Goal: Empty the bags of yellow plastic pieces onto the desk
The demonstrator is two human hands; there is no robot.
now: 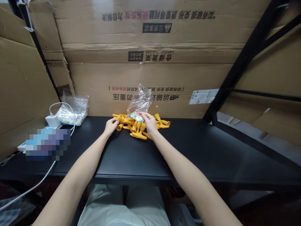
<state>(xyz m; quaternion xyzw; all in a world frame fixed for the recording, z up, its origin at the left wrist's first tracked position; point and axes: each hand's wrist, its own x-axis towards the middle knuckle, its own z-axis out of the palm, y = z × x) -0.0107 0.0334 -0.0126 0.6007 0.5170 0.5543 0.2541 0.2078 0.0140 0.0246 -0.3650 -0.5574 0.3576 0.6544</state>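
Note:
A pile of orange-yellow plastic pieces (pixel 138 135), with flared cup-like ends and T-shaped bars, lies at the back of the black shelf. At the left edge of this pile is my left hand (pixel 111 127), its fingers pinched on one of the orange pieces; the grip is partly hidden. My right hand (pixel 150 123) is above the pile, thumb and fingers closed on the lower part of a clear plastic bag (pixel 141 102). The bag stands upright and crumpled, with a colourful printed strip at its bottom.
Cardboard (pixel 150 72) with printed text walls the back. To the left are more clear plastic bags (pixel 74 108), a white charger (pixel 53 120) on a power strip, a white cable (pixel 50 169) and a blurred-out item (pixel 47 144). A black metal post (pixel 237 62) rises at right.

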